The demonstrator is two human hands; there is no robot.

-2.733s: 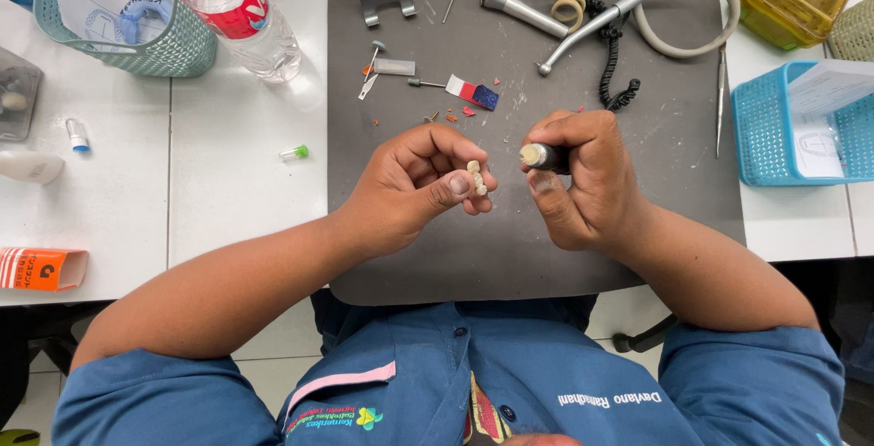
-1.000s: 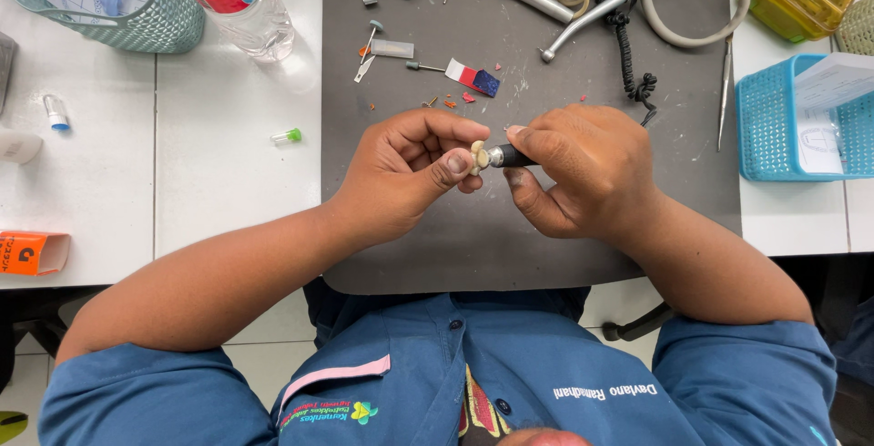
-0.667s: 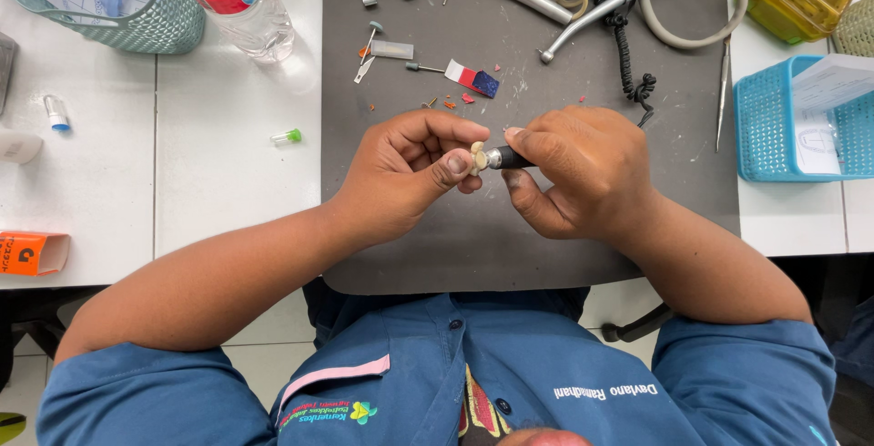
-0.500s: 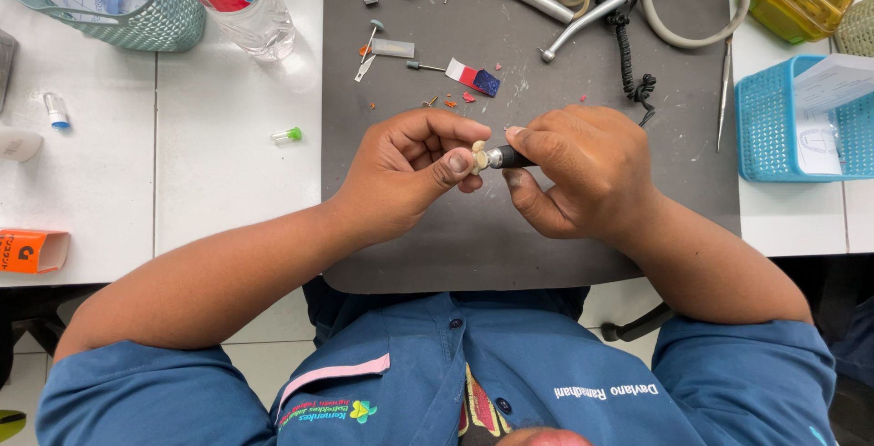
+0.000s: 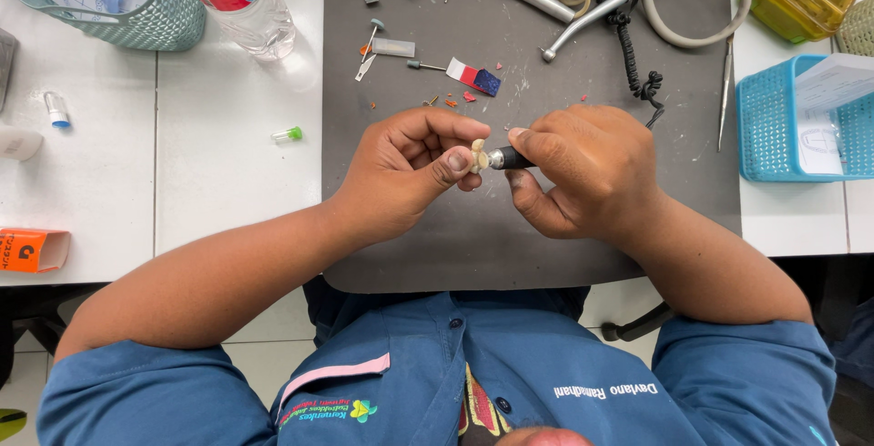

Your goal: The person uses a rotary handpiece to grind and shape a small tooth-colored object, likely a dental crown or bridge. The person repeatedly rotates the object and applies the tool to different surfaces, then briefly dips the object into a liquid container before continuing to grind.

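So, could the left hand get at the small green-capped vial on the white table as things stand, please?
Probably not right away: the way from the left hand to the green-capped vial is bare, but its fingertips pinch a small cream piece.

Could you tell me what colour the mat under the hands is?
Dark grey mat, head view.

both forearms come in from the lower corners and meet in the middle. left hand (image 5: 405, 168) is curled, thumb and fingertips pinched tight together. right hand (image 5: 583, 168) is closed in a loose fist, knuckles up, thumb stretched toward the left. the two hands almost touch at the thumbs.
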